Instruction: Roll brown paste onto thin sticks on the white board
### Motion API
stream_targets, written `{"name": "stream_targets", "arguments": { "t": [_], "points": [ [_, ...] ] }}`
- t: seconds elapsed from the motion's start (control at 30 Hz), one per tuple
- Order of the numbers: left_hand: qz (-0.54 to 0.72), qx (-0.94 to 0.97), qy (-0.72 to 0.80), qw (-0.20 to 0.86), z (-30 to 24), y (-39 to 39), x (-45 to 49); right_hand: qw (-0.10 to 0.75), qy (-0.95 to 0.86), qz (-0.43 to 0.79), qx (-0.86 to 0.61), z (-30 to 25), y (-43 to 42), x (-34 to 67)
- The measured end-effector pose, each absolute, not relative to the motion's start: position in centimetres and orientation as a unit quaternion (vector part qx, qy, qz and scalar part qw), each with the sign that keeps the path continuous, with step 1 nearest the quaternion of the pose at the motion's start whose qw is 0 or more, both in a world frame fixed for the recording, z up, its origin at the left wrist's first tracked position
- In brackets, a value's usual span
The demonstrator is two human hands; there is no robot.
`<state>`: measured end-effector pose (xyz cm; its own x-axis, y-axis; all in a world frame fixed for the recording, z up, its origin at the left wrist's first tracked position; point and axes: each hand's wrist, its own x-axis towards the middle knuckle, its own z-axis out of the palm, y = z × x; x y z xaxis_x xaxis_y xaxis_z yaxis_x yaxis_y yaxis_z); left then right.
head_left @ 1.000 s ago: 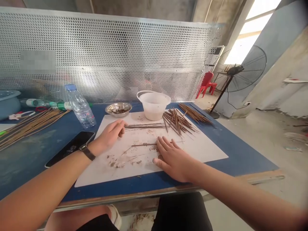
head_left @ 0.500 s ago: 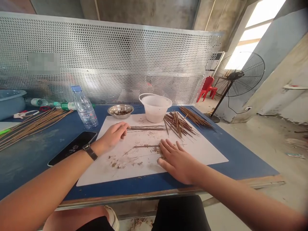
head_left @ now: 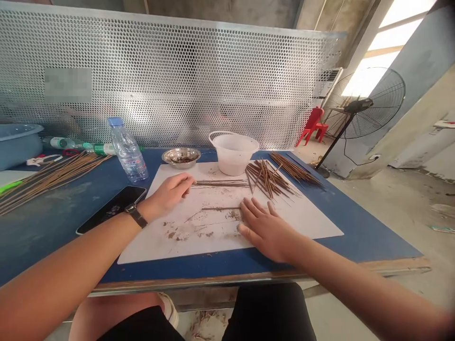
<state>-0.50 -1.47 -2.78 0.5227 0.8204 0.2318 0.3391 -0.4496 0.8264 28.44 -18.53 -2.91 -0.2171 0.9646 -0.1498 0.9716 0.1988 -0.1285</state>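
My left hand [head_left: 169, 193], with a dark watch on its wrist, is at the left ends of a row of thin brown sticks [head_left: 223, 183]. Its fingers are curled together; whatever lies between them is hidden. My right hand [head_left: 265, 229] lies palm down with fingers stretched out, over the right end of a single brown stick [head_left: 219, 208]. Both sticks and hands are on or over a white sheet [head_left: 302, 227], strewn with brown crumbs [head_left: 174, 234]. A loose pile of brown sticks [head_left: 270, 179] lies beyond my right hand.
Behind the row stand a white plastic bucket [head_left: 234, 158] and a metal bowl [head_left: 181, 157] with brown bits. To the left are a water bottle [head_left: 130, 156], a phone [head_left: 110, 208] and long brown strands [head_left: 53, 180]. Another stick bundle [head_left: 296, 170] lies back right. A perforated metal panel [head_left: 199, 85] closes off the back.
The whole view has shifted slightly, so the table appears a little higher and further right. Against the sheet, both hands keep nearly the same places.
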Motion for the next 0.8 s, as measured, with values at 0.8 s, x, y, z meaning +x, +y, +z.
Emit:
{"name": "stream_targets", "arguments": {
  "t": [0.8],
  "points": [
    [0.286,0.809,0.39,0.334,-2.7,-1.2,-0.6,-0.039,0.812,-0.099,0.574,-3.6,-18.7,28.4]
  ]
}}
